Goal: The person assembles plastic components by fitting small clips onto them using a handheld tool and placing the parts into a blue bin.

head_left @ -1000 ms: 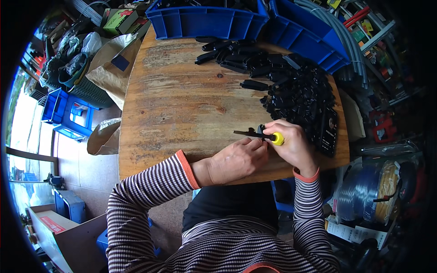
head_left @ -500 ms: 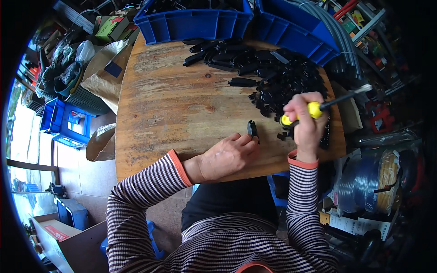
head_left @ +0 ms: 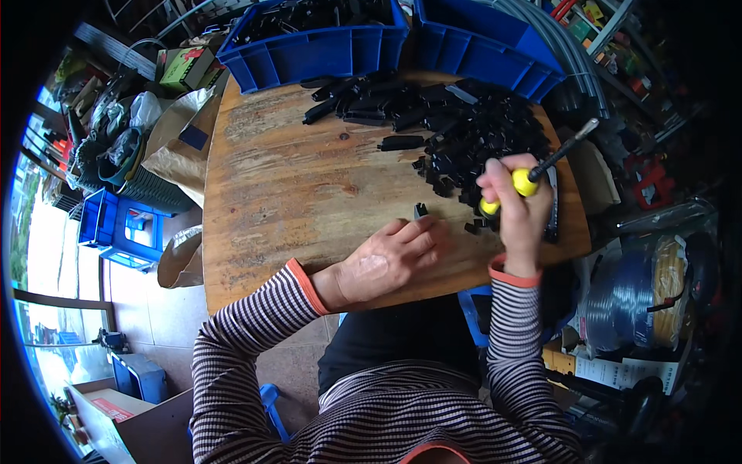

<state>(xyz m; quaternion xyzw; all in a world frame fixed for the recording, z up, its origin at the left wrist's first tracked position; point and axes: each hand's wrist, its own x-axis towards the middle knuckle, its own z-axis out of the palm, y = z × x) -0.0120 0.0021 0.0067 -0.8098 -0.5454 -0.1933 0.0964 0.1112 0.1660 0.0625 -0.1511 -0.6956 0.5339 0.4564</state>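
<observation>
My left hand (head_left: pixel 390 261) is closed over a small black plastic part (head_left: pixel 420 209) near the front edge of the wooden table; only the part's far end shows past my fingers. To the right, my right hand (head_left: pixel 523 216) grips a screwdriver with a yellow and black handle (head_left: pixel 525 182). Its shaft points up and away to the right, apart from the black part. Beyond both hands lies a heap of black plastic parts (head_left: pixel 479 127), and one longer piece (head_left: pixel 401 143) rests alone at its left side.
Two blue bins stand along the far edge: the left bin (head_left: pixel 325 54) holds black parts, the right bin (head_left: pixel 487 58) tilts. Bare wooden tabletop (head_left: pixel 270 201) stretches to the left. A paper bag (head_left: pixel 174 151) and blue stool (head_left: pixel 127 228) stand left; wrapped coils (head_left: pixel 634 301) sit right.
The view has shifted slightly. My left fingers have moved further over the black part, so less of it shows. The screwdriver stays in my right hand, its shaft now pointing more steeply up.
</observation>
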